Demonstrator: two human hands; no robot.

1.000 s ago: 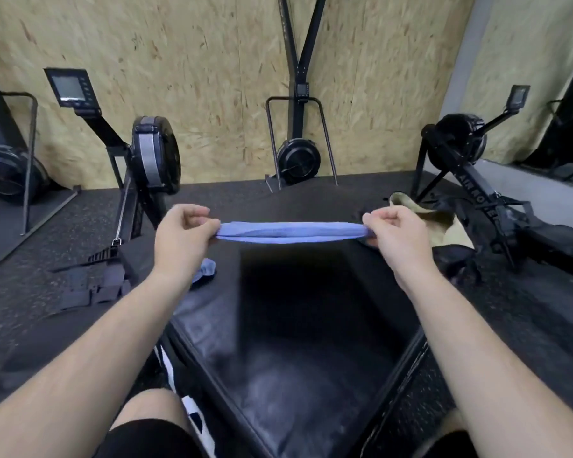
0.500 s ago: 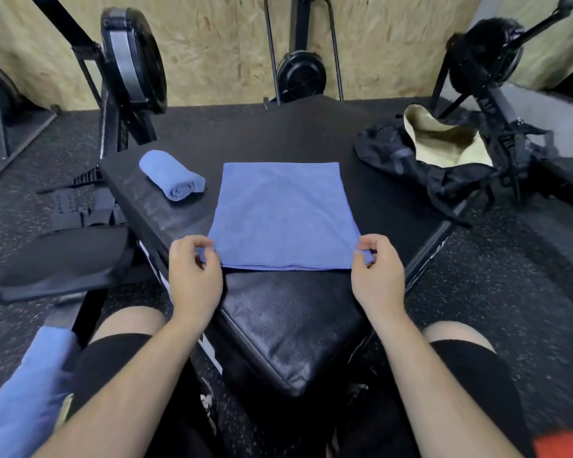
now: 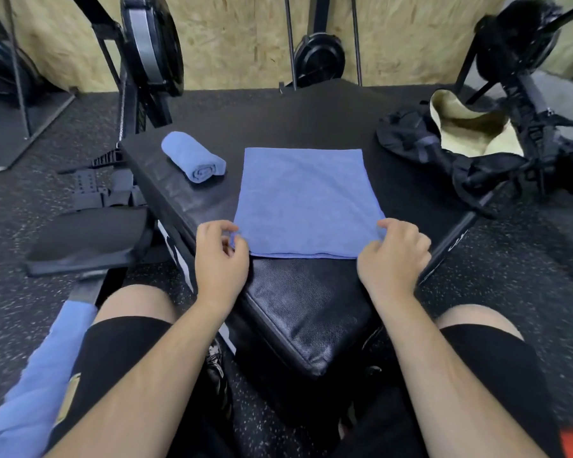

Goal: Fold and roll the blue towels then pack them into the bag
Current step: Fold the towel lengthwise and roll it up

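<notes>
A folded blue towel (image 3: 306, 201) lies flat on the black padded box (image 3: 308, 312) in front of me. My left hand (image 3: 220, 259) pinches its near left corner. My right hand (image 3: 394, 254) grips its near right corner with curled fingers. A rolled blue towel (image 3: 194, 161) lies on the box to the far left. The black bag (image 3: 444, 150) with a pale lining sits open at the far right corner of the box. More blue towel cloth (image 3: 43, 368) hangs beside my left thigh.
Rowing machines stand around the box: one at the far left (image 3: 149, 51), one at the back centre (image 3: 320, 56), one at the right (image 3: 523, 57). A black seat pad (image 3: 86, 239) lies left of the box. The floor is speckled black rubber.
The towel was held stretched in the air between both hands a second ago; now it lies flat on the box. My view has tilted downward and my hands stay at the near corners.
</notes>
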